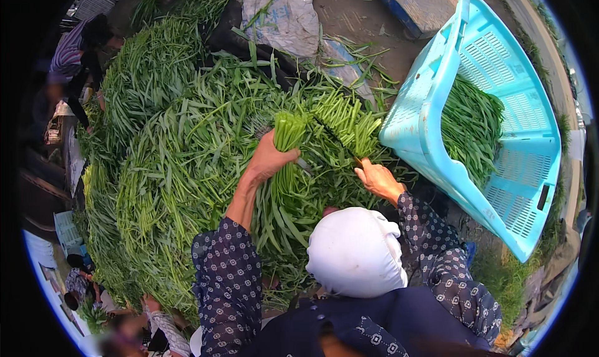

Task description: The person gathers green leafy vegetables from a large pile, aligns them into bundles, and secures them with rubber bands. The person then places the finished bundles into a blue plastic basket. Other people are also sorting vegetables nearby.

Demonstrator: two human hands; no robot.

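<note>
My left hand (269, 159) is closed around a bunch of long leafy greens (290, 131), likely water spinach, its pale stem ends upward and its leaves hanging below. To its right, my right hand (379, 179) grips a knife (337, 139) near its orange-brown handle. The dark, thin blade slants up and left over the greens, beside a row of pale green stems (349, 117) with even ends. Under both hands spreads a large heap of the same greens (181, 145).
A light-blue plastic basket (427, 95) lies tilted at the right, with greens (471, 126) inside. A white cloth-covered rounded thing (352, 251) sits between my forearms. Behind the heap lies a pale sack (281, 20). Other people (68, 54) work along the left side.
</note>
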